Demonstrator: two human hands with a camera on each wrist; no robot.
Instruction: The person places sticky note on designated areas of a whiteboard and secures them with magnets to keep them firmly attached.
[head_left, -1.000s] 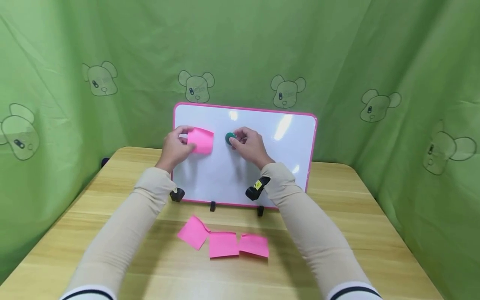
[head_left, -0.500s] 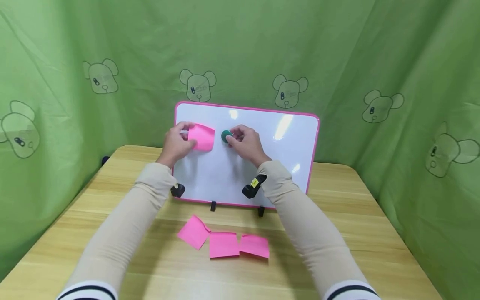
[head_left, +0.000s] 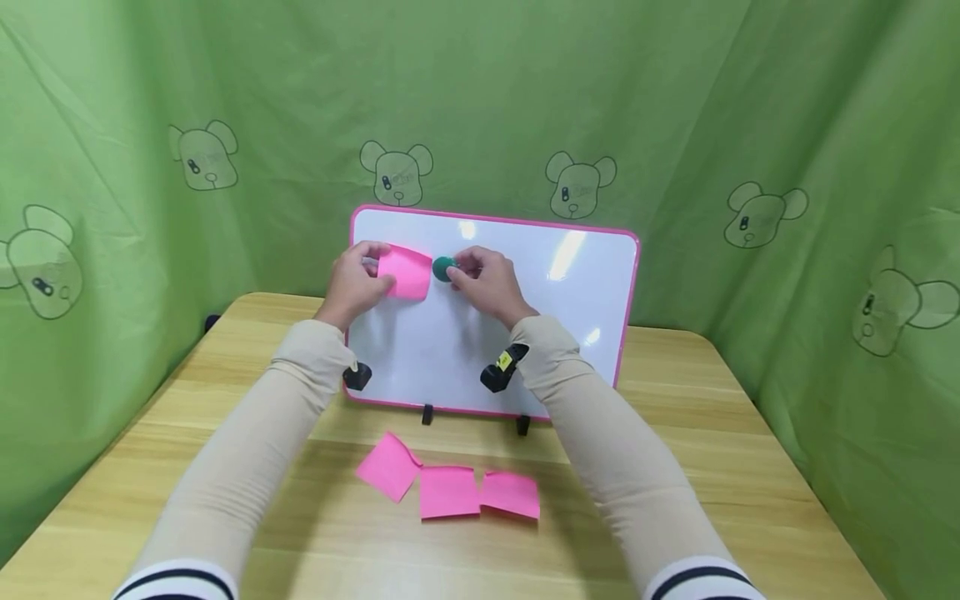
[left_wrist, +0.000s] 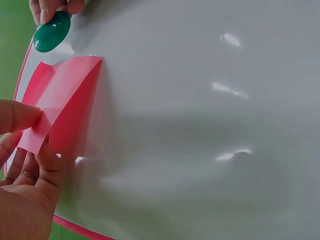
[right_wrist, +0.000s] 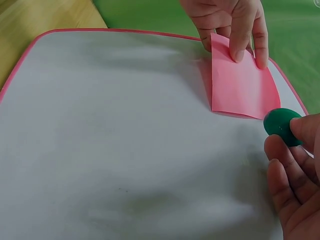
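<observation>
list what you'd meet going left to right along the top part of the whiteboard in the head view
left hand → pink sticky note → green magnet → right hand → bare whiteboard

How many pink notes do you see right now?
4. One note is held by the left hand against the whiteboard; three lie in a row on the table. None seem hidden.
</observation>
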